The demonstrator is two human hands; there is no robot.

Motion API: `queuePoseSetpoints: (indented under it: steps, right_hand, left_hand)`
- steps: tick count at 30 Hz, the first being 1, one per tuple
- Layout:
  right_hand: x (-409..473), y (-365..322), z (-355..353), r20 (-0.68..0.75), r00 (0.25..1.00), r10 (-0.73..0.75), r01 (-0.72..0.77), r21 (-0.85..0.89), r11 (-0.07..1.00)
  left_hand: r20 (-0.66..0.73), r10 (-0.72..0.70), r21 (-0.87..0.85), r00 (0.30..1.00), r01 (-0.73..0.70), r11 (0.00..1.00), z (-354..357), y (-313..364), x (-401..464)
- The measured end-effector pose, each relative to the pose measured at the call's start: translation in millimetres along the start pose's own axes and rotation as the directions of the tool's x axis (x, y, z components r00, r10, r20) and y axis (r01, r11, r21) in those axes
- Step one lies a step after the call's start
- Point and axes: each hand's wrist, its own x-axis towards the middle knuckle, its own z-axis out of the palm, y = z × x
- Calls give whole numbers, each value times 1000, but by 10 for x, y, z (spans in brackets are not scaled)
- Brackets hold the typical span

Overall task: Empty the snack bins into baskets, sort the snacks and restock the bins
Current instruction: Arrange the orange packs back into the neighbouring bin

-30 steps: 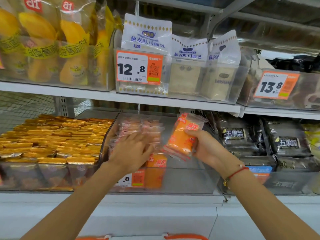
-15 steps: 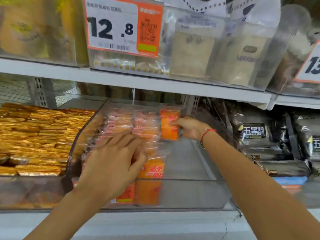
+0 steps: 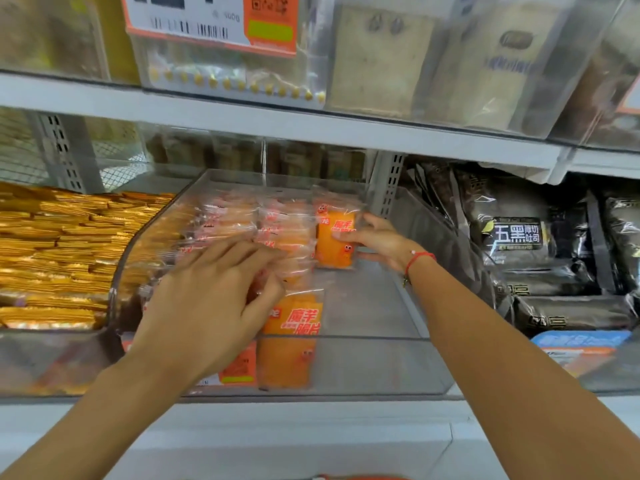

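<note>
Orange snack packet [image 3: 334,239], a second ago held up in front of the clear bin [image 3: 374,362], now stands upright at the bin's back, right of the packet rows [image 3: 249,223]; right hand [image 3: 381,242] pinches it. Restocking under way, likely about to release. Left hand [image 3: 211,299], fingers straight, presses the rows inside the bin. Left of the bin: gold-wrapped snacks [image 3: 55,251]. Right: black bread bags [image 3: 519,237]. Upper shelf [image 3: 277,123] hangs low over the bin, limiting reach.
</note>
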Motion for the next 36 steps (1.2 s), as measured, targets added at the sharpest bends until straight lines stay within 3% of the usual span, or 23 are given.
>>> queuePoseSetpoints:
  steps: [3, 5, 7, 9, 15, 25, 36]
  right_hand:
    - [60, 20, 34, -142, 988, -64, 52, -88, 995]
    - [41, 20, 80, -267, 944, -193, 112, -291, 950]
    - [-21, 6, 116, -299, 889, -346, 165, -496, 852]
    - [-73, -17, 116, -281, 860, -425, 212, -562, 800]
    - [-86, 14, 136, -214, 903, -371, 301, -301, 905]
    - [-33, -4, 198, -76, 909, -410, 322, -496, 806]
    - [46, -52, 200, -173, 962, -210, 132, -380, 916]
  left_hand:
    - [-12, 9, 10, 1000, -9, 1000, 1, 0, 3]
    - [-12, 12, 3, 1000, -12, 1000, 4, -5, 5]
    - [-17, 15, -3, 1000, -15, 1000, 7, -7, 2]
    - [-17, 14, -3, 1000, -14, 1000, 11, -6, 1]
    - [-30, 20, 0, 999, -20, 1000, 23, -10, 9]
    - [-45, 18, 5, 999, -18, 1000, 42, -13, 13]
    - [-43, 22, 3, 999, -22, 1000, 53, -17, 34]
